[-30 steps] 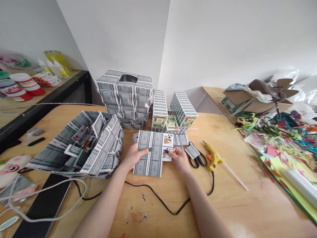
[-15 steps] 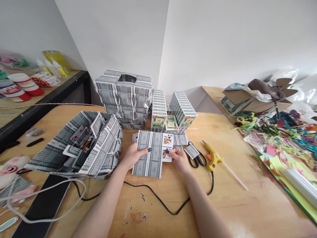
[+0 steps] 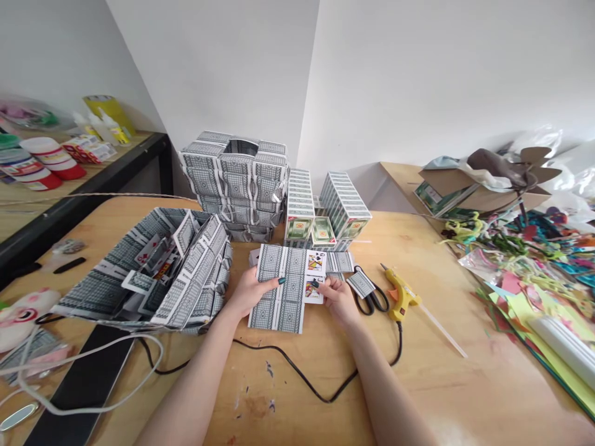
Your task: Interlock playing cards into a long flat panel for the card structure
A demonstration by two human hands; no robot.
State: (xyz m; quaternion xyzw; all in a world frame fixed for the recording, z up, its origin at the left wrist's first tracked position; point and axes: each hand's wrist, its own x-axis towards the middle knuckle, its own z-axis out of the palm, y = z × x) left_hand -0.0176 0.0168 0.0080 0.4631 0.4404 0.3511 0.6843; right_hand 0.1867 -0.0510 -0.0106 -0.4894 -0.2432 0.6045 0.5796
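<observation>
A flat panel of joined playing cards (image 3: 292,303), grey patterned backs up, is pinched along its left side by my left hand (image 3: 248,291), thumb on top. At the panel's right edge two face-up playing cards (image 3: 316,262) stick out, showing court figures. My right hand (image 3: 338,298) grips the lower of these between thumb and fingers; the fingertips underneath are hidden. More loose cards (image 3: 340,262) lie just behind. Right of my right hand are black-handled scissors (image 3: 380,300) with a card lying over them, and a yellow glue gun (image 3: 403,296) with a clear glue stick.
To the left stands an open container made of cards (image 3: 183,297), with loose cards inside. Behind are a card-built box (image 3: 237,186) and stacked card packs (image 3: 346,201). A black cord (image 3: 297,368) crosses the table in front. Coloured craft scraps (image 3: 530,266) cover the right side.
Both hands and the card panel stay almost in place. The whole view has shifted very slightly.
</observation>
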